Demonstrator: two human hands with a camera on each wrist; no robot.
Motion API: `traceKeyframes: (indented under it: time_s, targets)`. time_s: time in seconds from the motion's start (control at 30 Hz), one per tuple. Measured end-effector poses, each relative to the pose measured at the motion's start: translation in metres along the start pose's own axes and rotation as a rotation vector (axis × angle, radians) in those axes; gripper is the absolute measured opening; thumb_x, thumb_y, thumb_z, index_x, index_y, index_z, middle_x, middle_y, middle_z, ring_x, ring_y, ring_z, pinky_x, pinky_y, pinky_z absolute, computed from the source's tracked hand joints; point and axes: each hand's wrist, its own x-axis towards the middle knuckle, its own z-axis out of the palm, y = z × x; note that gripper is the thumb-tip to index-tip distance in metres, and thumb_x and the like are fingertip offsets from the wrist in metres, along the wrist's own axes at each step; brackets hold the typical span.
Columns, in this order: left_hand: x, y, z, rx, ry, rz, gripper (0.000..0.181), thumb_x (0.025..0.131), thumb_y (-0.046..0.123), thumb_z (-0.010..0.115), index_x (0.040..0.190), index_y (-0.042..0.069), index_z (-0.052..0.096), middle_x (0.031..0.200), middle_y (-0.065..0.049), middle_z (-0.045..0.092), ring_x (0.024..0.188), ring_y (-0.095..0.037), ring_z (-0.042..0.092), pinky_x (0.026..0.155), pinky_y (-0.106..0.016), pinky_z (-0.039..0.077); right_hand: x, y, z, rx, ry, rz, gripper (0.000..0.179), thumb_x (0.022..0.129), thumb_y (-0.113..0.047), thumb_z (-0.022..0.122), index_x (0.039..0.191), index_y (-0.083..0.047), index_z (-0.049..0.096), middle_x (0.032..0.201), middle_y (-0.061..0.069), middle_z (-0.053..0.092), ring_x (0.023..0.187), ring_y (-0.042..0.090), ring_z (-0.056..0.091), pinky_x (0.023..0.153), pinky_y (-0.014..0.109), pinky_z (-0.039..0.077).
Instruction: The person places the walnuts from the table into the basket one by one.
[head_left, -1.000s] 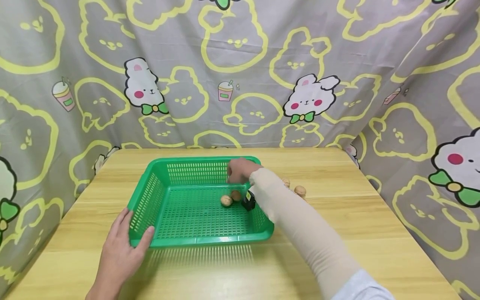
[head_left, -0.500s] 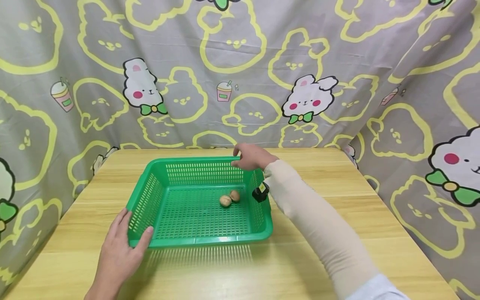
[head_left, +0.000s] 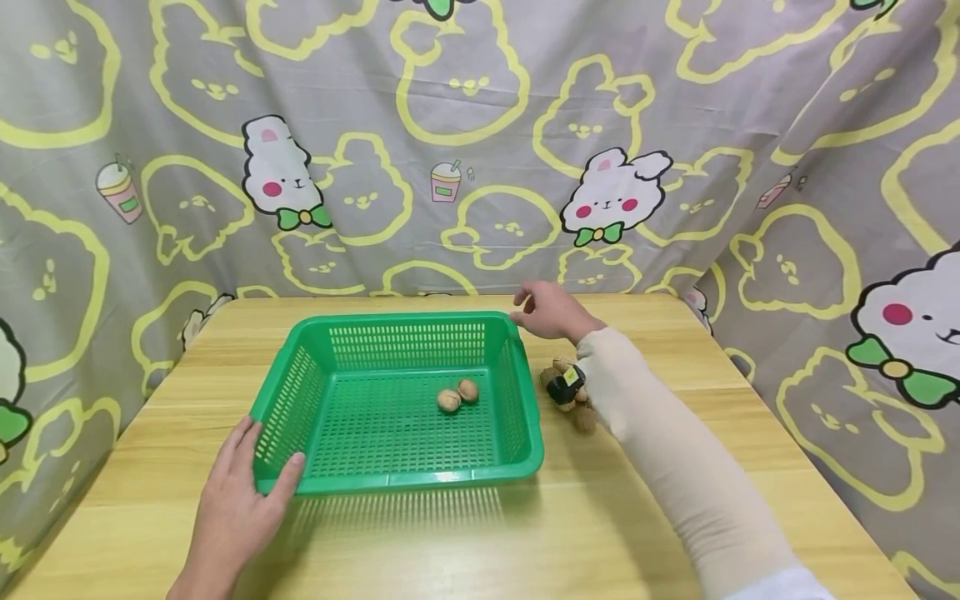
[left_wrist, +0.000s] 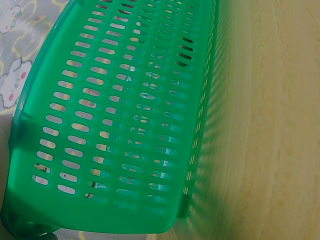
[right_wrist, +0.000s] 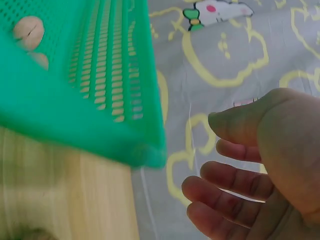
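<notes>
My left hand (head_left: 238, 500) holds the front left corner of a green plastic basket (head_left: 390, 481), its thumb over the front rim. In the left wrist view, the slotted wall of the basket (left_wrist: 112, 115) fills the middle and only a sliver of the hand shows at the left edge. Two walnuts (head_left: 449, 401) lie inside on the basket floor, towards the right. My right hand (head_left: 553, 310) is in the air beyond the basket's back right corner, fingers loosely bent and nothing between them. Several walnuts (head_left: 585, 418) lie on the table below the right forearm, partly hidden by it.
The wooden table (head_left: 697, 467) carries the basket and the loose walnuts. A grey patterned curtain (head_left: 495, 100) hangs along the back and both sides. A small black device (head_left: 566, 384) is strapped to the right wrist, over a beige sleeve (head_left: 660, 442).
My right hand has come up out of the basket and moved right, past its back right corner, uncovering the walnuts inside. The left hand stays at its corner.
</notes>
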Motion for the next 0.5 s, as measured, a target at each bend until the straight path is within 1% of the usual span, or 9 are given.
traceKeyframes:
  time_s: [0.3, 0.4, 0.5]
  targets:
    - [-0.001, -0.002, 0.000, 0.007, -0.015, -0.010, 0.077, 0.096, 0.039, 0.056, 0.146, -0.012, 0.026, 0.153, -0.028, 0.020, 0.132, -0.054, 0.026, 0.096, -0.073, 0.027, -0.016, 0.047, 0.003, 0.004, 0.027, 0.057, 0.029, 0.095, -0.023, 0.062, 0.112, 0.001, 0.060, 0.105, 0.018, 0.061, 0.095, 0.033, 0.058, 0.082, 0.047, 0.049]
    - [-0.001, -0.003, 0.000, 0.007, -0.013, -0.009, 0.077, 0.096, 0.039, 0.056, 0.145, -0.012, 0.027, 0.153, -0.028, 0.021, 0.132, -0.054, 0.026, 0.096, -0.073, 0.027, -0.021, 0.060, 0.003, 0.000, 0.037, 0.082, 0.028, 0.094, -0.022, 0.063, 0.110, 0.001, 0.060, 0.105, 0.019, 0.061, 0.096, 0.034, 0.059, 0.083, 0.047, 0.048]
    - [-0.001, -0.003, 0.000, 0.006, -0.007, -0.003, 0.076, 0.096, 0.039, 0.056, 0.145, -0.012, 0.027, 0.152, -0.028, 0.021, 0.132, -0.054, 0.027, 0.097, -0.073, 0.028, -0.026, 0.071, 0.003, -0.007, 0.030, 0.120, 0.028, 0.094, -0.023, 0.062, 0.109, 0.000, 0.060, 0.106, 0.020, 0.061, 0.098, 0.035, 0.059, 0.084, 0.049, 0.048]
